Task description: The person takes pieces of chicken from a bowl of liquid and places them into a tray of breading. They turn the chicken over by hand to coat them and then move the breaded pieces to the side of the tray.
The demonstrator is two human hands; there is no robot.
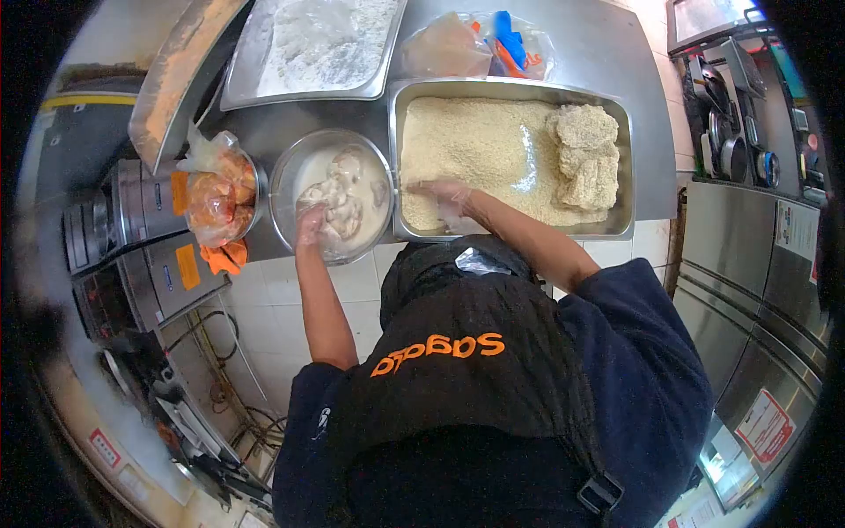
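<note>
My left hand [311,225], in a clear glove, reaches over the near rim of a clear round bowl [280,180]. Its fingers touch pale, wet pieces of raw meat [339,204] lying in white liquid, and whether they grip one is hidden. To the right stands a deep metal tray [627,189] of pale breadcrumbs [475,132]. My right hand [443,194], also gloved, is low over the crumbs by the tray's left wall, fingers stretched out and nothing visible in them. Crumb-coated pieces [588,158] are heaped at the tray's right end.
A metal tray of white flour [321,44] sits behind the bowl. Plastic bags [475,48] lie behind the crumb tray on the steel table [607,53]. Left of the bowl, a plastic-wrapped container of orange food [220,198] stands near the edge. A steel refrigerator [731,238] is at right.
</note>
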